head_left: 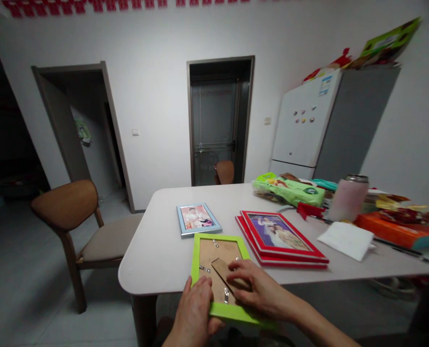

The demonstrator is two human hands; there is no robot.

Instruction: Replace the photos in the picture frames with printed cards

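Observation:
A green picture frame [199, 254] lies face down at the near edge of the white table [156, 250], its brown backing board and folding stand [219, 270] facing up. My left hand [194, 313] grips the frame's near left corner, thumb on the backing. My right hand [257, 289] rests flat on the backing, fingers on the stand and the metal clips. Beyond it lie a blue-framed photo [198, 218] face up and two stacked red frames [282, 237], the top one showing a photo.
A wooden chair [80, 226] stands left of the table. At the table's right are a folded white cloth [346, 239], a pink flask [348, 197], a green snack packet [290, 189], an orange box [398, 230] and a pen. A fridge [308, 125] and two doorways are behind.

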